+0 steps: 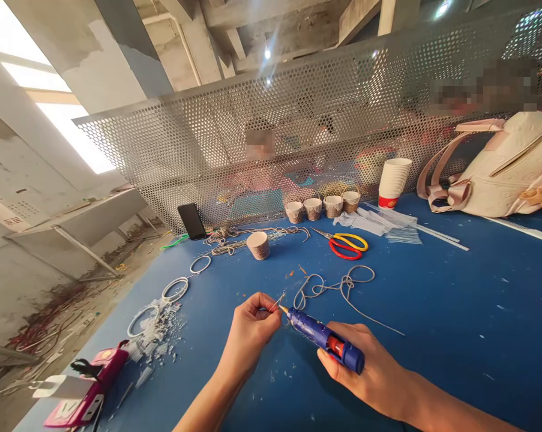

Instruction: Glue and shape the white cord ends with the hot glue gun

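Observation:
My right hand point(365, 366) is wrapped round a blue hot glue gun point(313, 332), its nozzle pointing up and left. My left hand point(257, 321) pinches a thin cord point(278, 301) between thumb and forefinger, right at the nozzle tip. Whether the nozzle touches the cord I cannot tell. Beyond my hands a loose tangle of grey cord point(318, 289) trails over the blue table point(433, 366). A small cup point(258, 246) stands alone further back, and scissors point(346, 245) with one red and one yellow handle lie to its right.
Several decorated cups point(313, 209) line the perforated metal screen point(198, 162), with stacked paper cups point(394, 183) and a backpack point(500, 168) further right. Clear strips point(388, 223) lie before them. On the left are a phone point(192, 221), white rings point(175, 290), scraps and a pink power strip point(90, 390).

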`<state>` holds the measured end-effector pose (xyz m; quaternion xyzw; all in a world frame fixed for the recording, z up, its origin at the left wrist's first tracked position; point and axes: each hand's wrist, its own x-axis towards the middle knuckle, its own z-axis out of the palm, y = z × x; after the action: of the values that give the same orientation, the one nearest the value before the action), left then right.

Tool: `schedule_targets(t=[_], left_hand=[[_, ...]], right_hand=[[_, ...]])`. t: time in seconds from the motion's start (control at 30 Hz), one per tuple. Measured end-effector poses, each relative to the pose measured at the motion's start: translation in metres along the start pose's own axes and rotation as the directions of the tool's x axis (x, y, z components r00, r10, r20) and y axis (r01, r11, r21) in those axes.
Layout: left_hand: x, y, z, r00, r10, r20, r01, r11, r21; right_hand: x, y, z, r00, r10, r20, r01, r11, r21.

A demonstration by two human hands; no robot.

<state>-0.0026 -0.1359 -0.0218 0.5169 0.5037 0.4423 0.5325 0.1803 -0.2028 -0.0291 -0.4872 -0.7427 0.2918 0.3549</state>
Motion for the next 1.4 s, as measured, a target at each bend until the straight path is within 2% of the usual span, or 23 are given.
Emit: schedule_targets(t=[0.43,0.6,0.87,1.0,1.17,1.27,1.4], left_hand=[[-0.001,0.002,0.001,1.0,-0.001,0.009,0.001,1.0,0.001],[0.0,0.003,0.003,1.0,0.004,-0.009,-0.004,1.0,-0.001],[0.0,0.003,0.002,1.0,-0.002,-0.004,0.002,1.0,0.014],[0.001,0.001,0.001,1.0,0.003,-0.001,-0.003,1.0,0.017],[0.003,-0.002,-0.001,1.0,-0.002,0.002,0.002,1.0,-0.002],[0.005,0.0,-0.004,1.0,-0.002,-0.023,0.001,0.999,-0.042],[0.007,0.008,-0.009,0.997,-0.028,-0.075,0.017,0.989,-0.148]], right_hand=[[0.0,-0.001,0.0,1.0,-0.003,-0.029,0.003,1.0,0.0],[0.001,0.0,0.0,1.0,0.002,0.024,-0.003,1.0,0.018],[0.002,0.003,0.001,1.0,0.017,0.016,-0.018,0.999,0.049],[0.002,0.002,0.0,0.999,0.026,-0.023,-0.024,0.997,0.075],[0.002,0.0,-0.003,0.999,0.038,0.019,-0.04,0.995,0.095],[0.0,0.004,-0.006,0.999,0.031,0.017,-0.032,0.997,0.07],[-0.004,0.015,-0.005,0.997,0.019,0.07,-0.014,0.998,-0.065]])
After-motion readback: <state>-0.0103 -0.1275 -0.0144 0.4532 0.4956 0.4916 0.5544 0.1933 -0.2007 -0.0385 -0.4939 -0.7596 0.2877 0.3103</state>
